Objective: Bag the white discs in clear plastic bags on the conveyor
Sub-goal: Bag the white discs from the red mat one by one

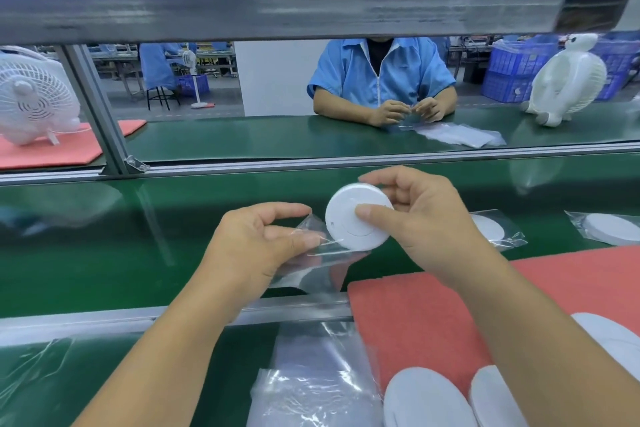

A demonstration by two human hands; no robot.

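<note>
My right hand [419,218] grips a white disc [346,225] by thumb and fingers, held above the green conveyor [138,246]. My left hand [256,243] pinches the mouth of a clear plastic bag [318,263], and the disc's lower left edge meets that opening. Two bagged discs lie on the belt to the right, one [490,227] near my right wrist and another [609,229] at the frame edge. Loose white discs [426,399] sit at the bottom right, near me.
A red foam mat [415,315] lies under my right forearm. A stack of clear bags [311,378] rests at bottom centre. Across the belt a person in a blue coat [381,80] handles bags. White fans stand at far left [34,97] and far right [568,80].
</note>
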